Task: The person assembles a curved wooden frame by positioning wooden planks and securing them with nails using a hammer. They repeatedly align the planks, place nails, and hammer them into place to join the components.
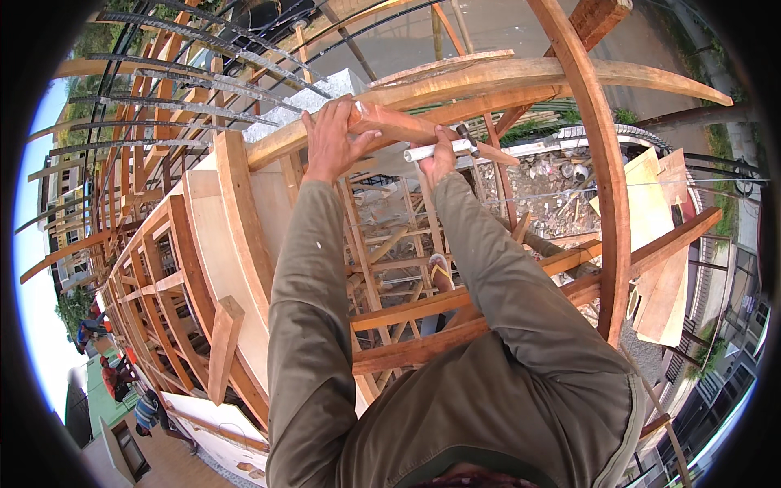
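Note:
A short reddish piece of lumber (401, 124) lies at a slant against the long horizontal beam (488, 80). My left hand (332, 140) grips its left end, fingers over the top and thumb at the near side. Closed around a hammer (429, 151) with a white handle, my right hand (440, 161) is just under the lumber's middle. The hammer's dark head shows past the fingers, close to the wood. Beside my left hand, a rough grey concrete column top (338, 84) stands behind the beam.
Ribbed steel bars (187, 80) jut out at the upper left. An upright timber (598, 163) rises at right, and crossed beams (423, 350) lie below my arms. Far down are debris (553, 191), plywood sheets (655, 244) and my sandalled foot (441, 272). Several people (150, 412) are at lower left.

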`<state>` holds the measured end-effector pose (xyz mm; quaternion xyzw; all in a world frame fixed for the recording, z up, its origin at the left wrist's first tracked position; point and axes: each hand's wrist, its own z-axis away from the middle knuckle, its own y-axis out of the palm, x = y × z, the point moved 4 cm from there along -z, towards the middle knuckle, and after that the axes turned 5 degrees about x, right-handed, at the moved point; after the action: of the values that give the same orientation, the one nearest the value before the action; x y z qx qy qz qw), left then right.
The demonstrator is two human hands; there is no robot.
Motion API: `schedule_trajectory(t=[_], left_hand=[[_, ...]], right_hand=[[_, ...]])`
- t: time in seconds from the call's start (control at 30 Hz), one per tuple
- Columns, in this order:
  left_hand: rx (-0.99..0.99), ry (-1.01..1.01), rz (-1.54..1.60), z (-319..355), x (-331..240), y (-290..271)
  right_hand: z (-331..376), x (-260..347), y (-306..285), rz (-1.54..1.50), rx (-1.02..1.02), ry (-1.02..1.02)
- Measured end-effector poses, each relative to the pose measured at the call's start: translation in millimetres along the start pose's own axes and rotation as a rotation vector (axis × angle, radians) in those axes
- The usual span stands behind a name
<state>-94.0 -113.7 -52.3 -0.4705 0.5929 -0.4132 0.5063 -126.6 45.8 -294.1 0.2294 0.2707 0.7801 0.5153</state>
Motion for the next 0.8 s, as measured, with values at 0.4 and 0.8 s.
schedule_trajectory(t=[0.4, 0.8], left_hand=[[0.024, -0.047, -0.196, 1.0, -9.8, 10.1], [0.013, -0.011, -0.263, -4.0, -11.9, 13.6]], right_hand=[[-13.6, 3.7, -10.5, -0.051, 0.037, 0.121], [-21.3, 0.4, -12.7, -0.089, 0.012, 0.103]])
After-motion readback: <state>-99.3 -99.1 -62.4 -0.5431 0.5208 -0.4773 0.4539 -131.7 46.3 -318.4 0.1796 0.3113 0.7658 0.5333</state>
